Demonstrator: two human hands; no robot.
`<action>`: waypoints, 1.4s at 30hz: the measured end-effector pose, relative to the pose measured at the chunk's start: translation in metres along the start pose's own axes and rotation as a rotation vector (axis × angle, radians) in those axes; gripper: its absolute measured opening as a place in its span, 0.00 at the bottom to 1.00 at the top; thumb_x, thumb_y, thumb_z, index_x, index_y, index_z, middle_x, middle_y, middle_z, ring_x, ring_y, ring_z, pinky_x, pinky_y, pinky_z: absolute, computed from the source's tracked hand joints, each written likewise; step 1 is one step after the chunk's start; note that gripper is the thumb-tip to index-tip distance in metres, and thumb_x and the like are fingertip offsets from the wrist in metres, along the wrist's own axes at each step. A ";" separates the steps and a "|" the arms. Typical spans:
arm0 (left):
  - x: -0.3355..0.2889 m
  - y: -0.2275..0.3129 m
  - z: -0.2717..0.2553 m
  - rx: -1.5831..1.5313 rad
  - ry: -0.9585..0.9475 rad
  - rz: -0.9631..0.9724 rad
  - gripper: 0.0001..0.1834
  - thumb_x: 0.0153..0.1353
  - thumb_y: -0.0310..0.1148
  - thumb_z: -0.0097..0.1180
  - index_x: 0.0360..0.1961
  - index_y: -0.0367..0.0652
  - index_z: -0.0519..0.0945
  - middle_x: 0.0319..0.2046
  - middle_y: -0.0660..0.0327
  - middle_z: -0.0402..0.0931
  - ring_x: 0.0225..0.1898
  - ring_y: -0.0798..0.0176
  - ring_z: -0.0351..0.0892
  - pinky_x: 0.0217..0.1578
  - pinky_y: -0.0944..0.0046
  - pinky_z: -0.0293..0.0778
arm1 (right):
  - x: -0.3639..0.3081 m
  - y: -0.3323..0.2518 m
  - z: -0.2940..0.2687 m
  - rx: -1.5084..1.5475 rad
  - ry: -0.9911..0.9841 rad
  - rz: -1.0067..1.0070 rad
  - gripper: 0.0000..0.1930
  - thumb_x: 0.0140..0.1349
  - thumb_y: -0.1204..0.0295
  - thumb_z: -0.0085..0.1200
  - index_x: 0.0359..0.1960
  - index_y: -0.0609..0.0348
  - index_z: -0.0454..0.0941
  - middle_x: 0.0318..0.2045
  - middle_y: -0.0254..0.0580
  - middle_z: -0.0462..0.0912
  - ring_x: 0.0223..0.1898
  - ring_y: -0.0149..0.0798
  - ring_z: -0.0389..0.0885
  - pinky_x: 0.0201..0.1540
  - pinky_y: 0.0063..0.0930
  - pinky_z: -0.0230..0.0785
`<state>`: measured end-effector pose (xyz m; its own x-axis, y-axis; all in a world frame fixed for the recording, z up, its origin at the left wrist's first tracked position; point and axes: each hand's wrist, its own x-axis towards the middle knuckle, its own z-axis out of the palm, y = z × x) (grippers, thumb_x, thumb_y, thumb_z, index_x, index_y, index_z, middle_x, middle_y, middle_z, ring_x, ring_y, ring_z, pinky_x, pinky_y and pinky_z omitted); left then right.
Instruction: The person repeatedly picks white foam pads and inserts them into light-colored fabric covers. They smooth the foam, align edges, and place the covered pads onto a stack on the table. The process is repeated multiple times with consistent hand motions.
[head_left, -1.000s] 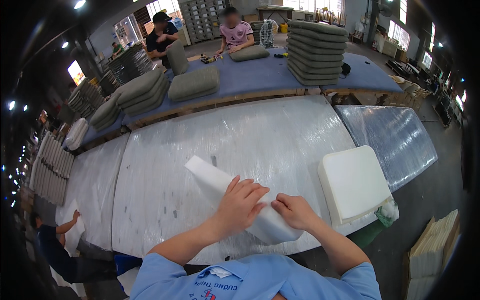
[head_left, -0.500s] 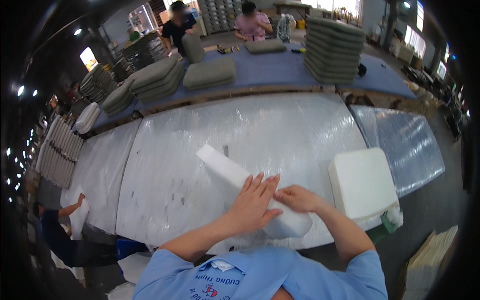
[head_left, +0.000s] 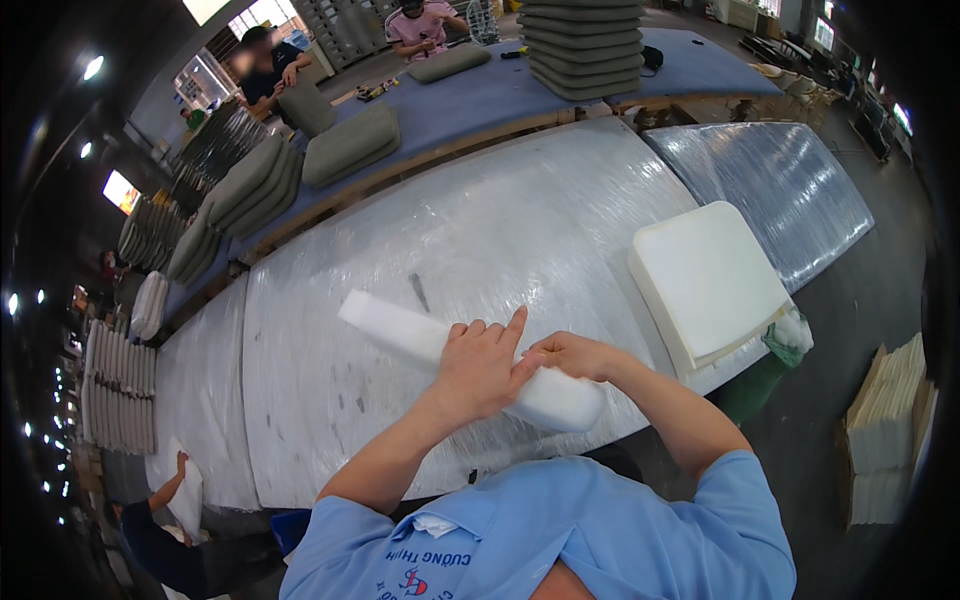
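White cushion padding lay on the plastic-covered worktable in front of you, slanting from a squared end at the far left to a thick, rounded end nearer your body on the right. Your left hand rested across its middle, the index finger pointing away from you and the other fingers bent over the far side; whether they squeezed the padding or only pressed on it could not be told from this angle. Your right hand was closed in a pinch at the padding's upper edge, its fingertips close beside your left thumb. Judging by its look, the piece was light for its bulk, soft and springy, likely to dent under a finger and too limp to carry itself stiffly from one end. The surface looked matt rather than slick, but the glossy film beneath probably let it slide. A flat palm over the middle and a full-thickness hold near the rounded end seemed the surest places for you to take it; a hard, narrow pinch risked stretching or tearing the edge. To your right, near the table's edge, sat a thick white cushion block with rounded corners, well apart from both your hands.
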<state>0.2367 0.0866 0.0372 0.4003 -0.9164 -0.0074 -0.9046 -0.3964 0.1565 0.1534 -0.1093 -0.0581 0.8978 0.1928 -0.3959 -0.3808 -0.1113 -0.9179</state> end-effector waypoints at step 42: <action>-0.030 0.018 0.009 -0.135 0.068 0.062 0.58 0.67 0.57 0.57 0.81 0.31 0.40 0.41 0.45 0.83 0.44 0.46 0.82 0.56 0.50 0.66 | -0.042 -0.031 0.010 -0.302 0.091 -0.344 0.16 0.78 0.61 0.50 0.39 0.62 0.80 0.30 0.37 0.81 0.34 0.31 0.76 0.40 0.32 0.71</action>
<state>0.2074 0.1065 0.0317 0.3574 -0.9311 0.0730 -0.9019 -0.3238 0.2859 0.1248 -0.1047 -0.0132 0.9815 0.1839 -0.0534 0.0120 -0.3372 -0.9413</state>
